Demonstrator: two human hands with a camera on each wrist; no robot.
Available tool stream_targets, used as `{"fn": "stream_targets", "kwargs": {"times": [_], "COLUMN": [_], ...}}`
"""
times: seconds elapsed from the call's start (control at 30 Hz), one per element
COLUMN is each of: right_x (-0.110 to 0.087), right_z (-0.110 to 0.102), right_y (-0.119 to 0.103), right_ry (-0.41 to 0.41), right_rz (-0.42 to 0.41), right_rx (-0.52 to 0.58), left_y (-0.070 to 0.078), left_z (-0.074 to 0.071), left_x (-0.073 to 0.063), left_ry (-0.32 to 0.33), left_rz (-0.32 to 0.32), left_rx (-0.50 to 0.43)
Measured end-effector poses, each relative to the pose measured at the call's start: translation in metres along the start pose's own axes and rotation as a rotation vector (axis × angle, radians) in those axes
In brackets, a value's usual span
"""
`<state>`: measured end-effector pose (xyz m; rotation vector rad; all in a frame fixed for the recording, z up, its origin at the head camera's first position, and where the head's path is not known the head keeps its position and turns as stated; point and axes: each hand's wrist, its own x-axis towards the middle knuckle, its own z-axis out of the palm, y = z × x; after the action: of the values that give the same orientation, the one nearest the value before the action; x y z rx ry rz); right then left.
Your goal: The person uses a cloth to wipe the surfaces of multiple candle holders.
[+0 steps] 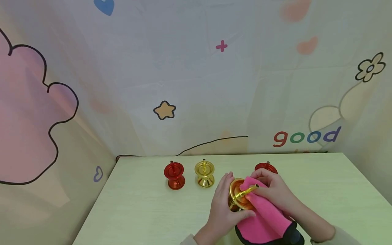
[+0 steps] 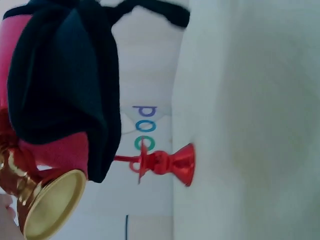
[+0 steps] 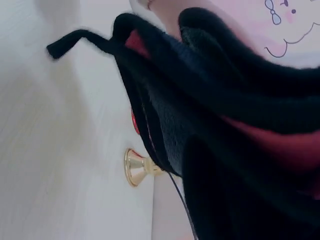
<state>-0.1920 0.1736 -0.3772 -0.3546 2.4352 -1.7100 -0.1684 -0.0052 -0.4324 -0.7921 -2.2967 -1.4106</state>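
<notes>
Gold candle holder (image 1: 234,191) is held above counter (image 1: 137,211), tilted, dish turned toward right grip (image 1: 277,190). Holder is clasped between thumb and fingers of left grip (image 1: 225,207), likely for steadiness under cloth pressure. Pink black-edged cloth (image 1: 260,217) is pinched by right grip, pressed into dish; access is probably eased by tilt. Red holder (image 1: 174,173) and second gold holder (image 1: 205,173) are stood upright to left, presumably for working room.
</notes>
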Motion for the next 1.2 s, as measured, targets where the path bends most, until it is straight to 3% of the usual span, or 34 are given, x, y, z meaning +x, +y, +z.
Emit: {"fn": "stream_targets", "kwargs": {"times": [0.1,0.17,0.27,0.33,0.37,0.43,0.5,0.63,0.77,0.9,0.97,1.03,1.13,1.2], "right_x": [0.000,0.000,0.000,0.000,0.000,0.000,0.001,0.001,0.000,-0.002,-0.002,-0.002,-0.002,-0.003], "right_z": [-0.001,-0.003,-0.007,-0.009,-0.010,-0.010,-0.010,-0.007,-0.003,-0.001,-0.002,-0.004,-0.007,-0.009], "right_y": [0.000,0.000,0.001,0.001,0.001,0.001,0.000,-0.001,-0.004,-0.006,-0.006,-0.005,-0.002,-0.001], "right_ry": [-0.042,-0.094,-0.198,-0.242,-0.252,-0.230,-0.176,-0.068,-0.005,0.009,-0.007,-0.046,-0.136,-0.185], "right_rz": [-0.055,-0.119,-0.226,-0.276,-0.275,-0.261,-0.210,-0.079,-0.028,-0.059,-0.089,-0.126,-0.176,-0.197], "right_rx": [-0.013,-0.028,-0.034,-0.030,-0.020,-0.009,-0.003,0.005,-0.009,-0.042,-0.053,-0.054,-0.042,-0.032], "left_y": [0.000,-0.001,-0.003,-0.004,-0.004,-0.004,-0.005,-0.005,-0.005,-0.004,-0.002,-0.002,-0.002,-0.004], "left_z": [-0.006,-0.013,-0.023,-0.027,-0.028,-0.027,-0.023,-0.014,-0.007,-0.005,-0.006,-0.011,-0.018,-0.022], "left_x": [0.005,0.008,0.013,0.016,0.016,0.015,0.012,0.005,0.003,0.004,0.005,0.007,0.009,0.010], "left_ry": [-0.013,-0.109,-0.300,-0.373,-0.380,-0.322,-0.207,-0.006,0.051,0.084,0.063,-0.031,-0.229,-0.305], "left_rz": [0.038,0.035,-0.027,-0.073,-0.091,-0.102,-0.068,0.113,0.246,0.265,0.235,0.168,-0.019,-0.113], "left_rx": [0.031,-0.030,-0.151,-0.204,-0.219,-0.220,-0.221,-0.076,0.102,0.106,0.052,-0.064,-0.306,-0.407]}}
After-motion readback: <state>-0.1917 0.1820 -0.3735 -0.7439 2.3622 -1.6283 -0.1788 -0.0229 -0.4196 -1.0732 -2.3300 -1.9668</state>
